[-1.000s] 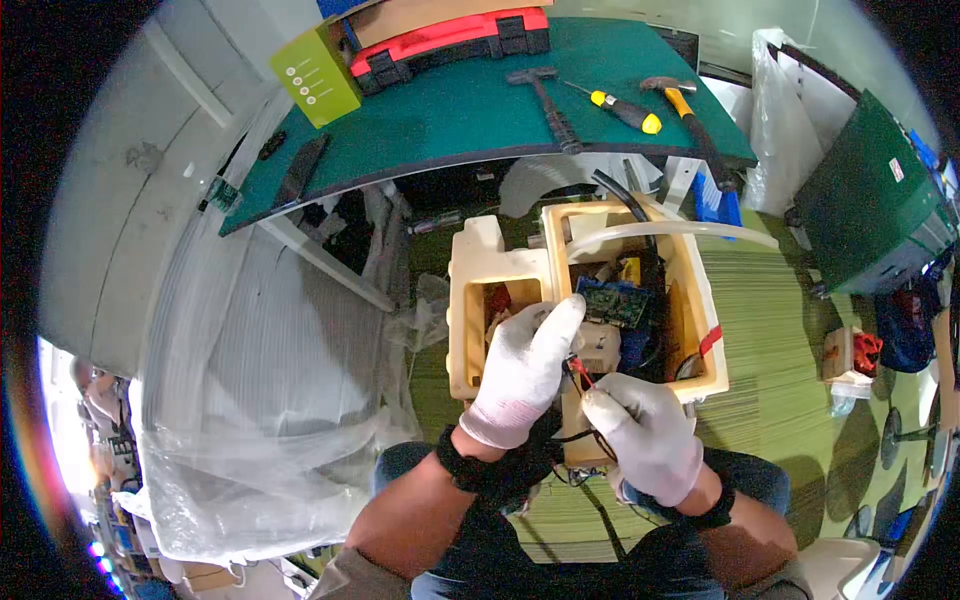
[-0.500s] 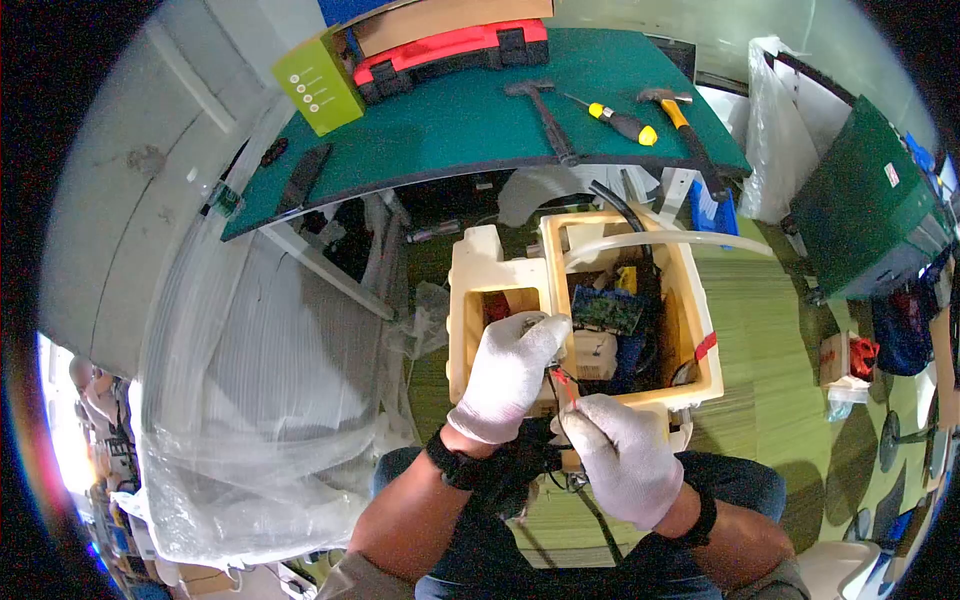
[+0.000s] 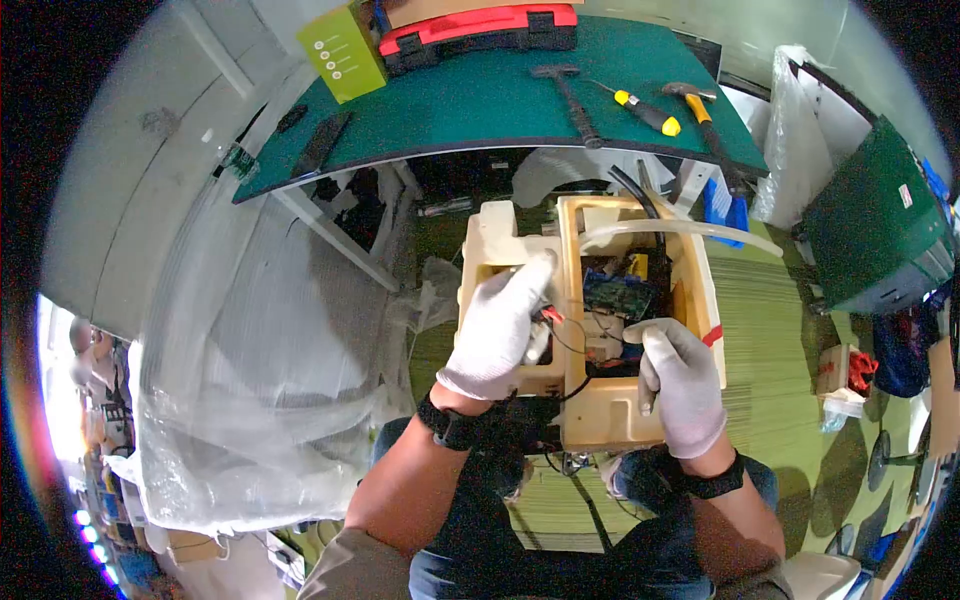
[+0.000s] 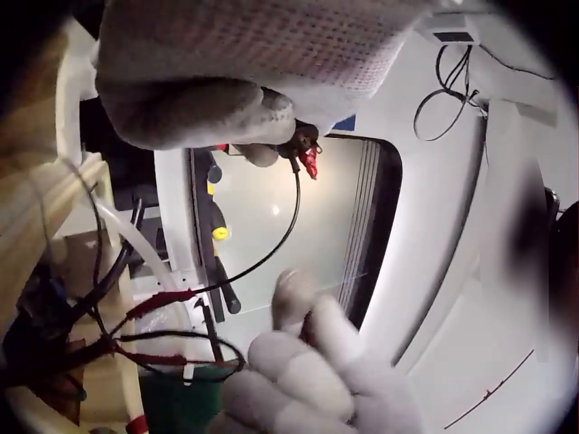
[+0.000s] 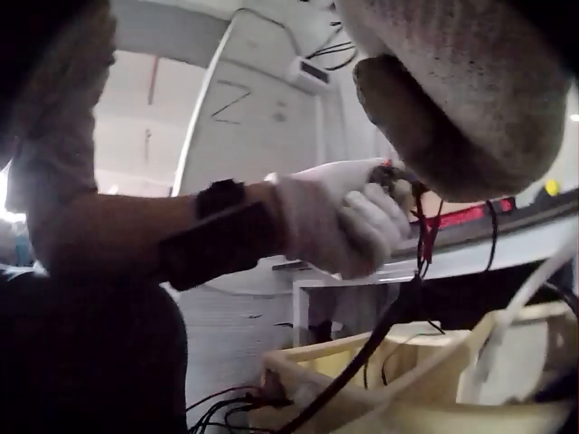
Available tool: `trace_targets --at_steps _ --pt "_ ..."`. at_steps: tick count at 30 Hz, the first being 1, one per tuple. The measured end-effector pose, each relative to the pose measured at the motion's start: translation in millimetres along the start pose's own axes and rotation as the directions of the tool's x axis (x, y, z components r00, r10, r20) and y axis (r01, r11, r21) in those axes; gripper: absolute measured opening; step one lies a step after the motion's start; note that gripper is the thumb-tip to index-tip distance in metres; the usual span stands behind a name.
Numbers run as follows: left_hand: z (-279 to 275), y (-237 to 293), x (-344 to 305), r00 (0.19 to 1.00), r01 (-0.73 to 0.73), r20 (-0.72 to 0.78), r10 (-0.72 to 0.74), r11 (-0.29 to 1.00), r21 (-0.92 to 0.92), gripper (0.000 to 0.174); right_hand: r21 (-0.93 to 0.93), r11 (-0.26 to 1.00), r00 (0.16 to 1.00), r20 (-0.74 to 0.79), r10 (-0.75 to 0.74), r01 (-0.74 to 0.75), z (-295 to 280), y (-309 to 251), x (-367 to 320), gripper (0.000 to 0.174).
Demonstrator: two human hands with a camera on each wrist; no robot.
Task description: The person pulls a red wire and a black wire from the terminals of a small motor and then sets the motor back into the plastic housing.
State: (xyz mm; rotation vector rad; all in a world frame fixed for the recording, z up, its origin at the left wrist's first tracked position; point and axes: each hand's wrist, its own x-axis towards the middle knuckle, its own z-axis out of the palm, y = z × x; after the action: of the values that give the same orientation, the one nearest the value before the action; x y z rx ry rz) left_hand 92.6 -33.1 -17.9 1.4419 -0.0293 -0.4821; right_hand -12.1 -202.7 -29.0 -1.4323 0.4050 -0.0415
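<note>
My white-gloved left hand (image 3: 495,335) grips a small dark part (image 4: 303,140) with a red tip, raised over the left compartment of the cream plastic box (image 3: 610,420). From that part a thin black wire (image 4: 297,217) curves down to a bundle with red sleeves (image 4: 158,303). To the right, my gloved right hand (image 3: 685,385) hovers over the box's right compartment, fingers bent and thumb close to the index finger. I cannot tell whether it pinches a wire. A green circuit board (image 3: 617,292) lies inside that compartment.
A clear hose (image 3: 690,229) and a black hose (image 3: 635,190) stick out of the box. On the green-topped table (image 3: 450,110) beyond lie two hammers, one with an orange-yellow handle (image 3: 700,108), a screwdriver (image 3: 648,112) and a red-black case (image 3: 480,35). Plastic-wrapped material (image 3: 260,350) stands left.
Earlier both hands were close together at the red and black wires. Now the right hand has moved right and up, away from the left, and a wire loop shows between them.
</note>
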Motion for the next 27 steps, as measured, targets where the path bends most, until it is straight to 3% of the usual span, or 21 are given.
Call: trace_targets --at_steps 3,7,10,11,14,17,20,23,27 --pt "3.9 -3.8 -2.9 0.995 0.020 0.095 -0.026 0.998 0.062 0.051 -0.032 0.999 1.000 0.014 0.015 -0.014 6.3 -2.1 -4.5 0.024" --pt "8.1 -13.6 -2.1 0.981 -0.089 0.186 0.062 0.986 0.139 0.054 -0.015 0.981 0.979 0.061 -0.194 0.196 14.7 7.6 -7.1 0.030" --pt "7.6 -10.0 -5.4 0.966 -0.024 0.259 -0.009 0.992 0.126 0.056 -0.184 0.942 0.960 0.081 -0.269 0.279 15.0 6.1 -8.1 0.030" --pt "7.1 -8.6 -7.1 0.962 -0.045 0.273 0.007 0.990 0.132 0.056 -0.158 0.950 0.962 0.078 -0.261 0.270 14.1 8.6 -7.7 0.026" --pt "8.2 -8.8 -8.5 0.963 -0.103 0.264 0.044 0.971 0.216 0.055 -0.260 0.911 0.948 0.068 -0.312 0.319 13.5 10.8 -9.1 0.022" --pt "8.9 -14.7 -4.9 0.959 -0.101 0.278 0.046 0.978 0.185 0.057 -0.363 0.879 0.949 0.058 -0.309 0.308 19.2 0.9 -13.5 0.019" --pt "12.3 -10.8 -8.1 0.959 -0.086 0.283 0.012 0.964 0.251 0.056 -0.485 0.785 0.911 0.063 -0.408 0.385 18.0 0.9 -14.3 0.016" --pt "12.2 -19.2 -3.6 0.958 -0.168 0.277 0.078 0.934 0.316 0.054 -0.508 0.730 0.871 0.092 -0.482 0.458 16.2 3.1 -13.4 0.012" --pt "12.7 -25.2 -4.0 0.947 -0.209 0.295 0.131 0.946 0.249 0.052 -0.190 0.956 0.975 0.060 -0.215 0.222 10.5 6.3 -10.2 0.010"
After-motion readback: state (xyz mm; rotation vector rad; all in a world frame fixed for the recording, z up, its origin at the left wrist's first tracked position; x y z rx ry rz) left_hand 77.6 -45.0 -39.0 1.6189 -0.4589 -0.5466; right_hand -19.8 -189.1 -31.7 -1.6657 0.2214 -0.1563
